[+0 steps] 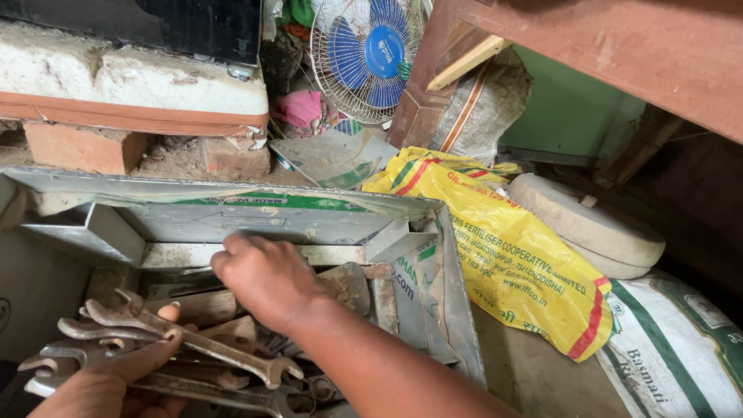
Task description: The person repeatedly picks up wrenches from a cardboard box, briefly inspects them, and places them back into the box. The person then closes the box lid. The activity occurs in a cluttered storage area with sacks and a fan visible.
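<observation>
My left hand [116,375] at the bottom left grips a bundle of several rusty open-ended wrenches [178,344], their jaws fanning out to the left and right. My right hand [267,279] reaches across from the lower right into an open grey metal toolbox [93,232]. Its fingers are curled down among the tools inside; what they touch is hidden under the hand. A worn trowel-like metal piece [348,286] lies just right of that hand.
The toolbox lid [232,205] stands open behind. A yellow fertiliser sack [503,255] and a white sack [673,348] lie to the right, with a round stone [588,224] behind them. Bricks [85,147], a blue fan [371,54] and a wooden frame [619,46] stand at the back.
</observation>
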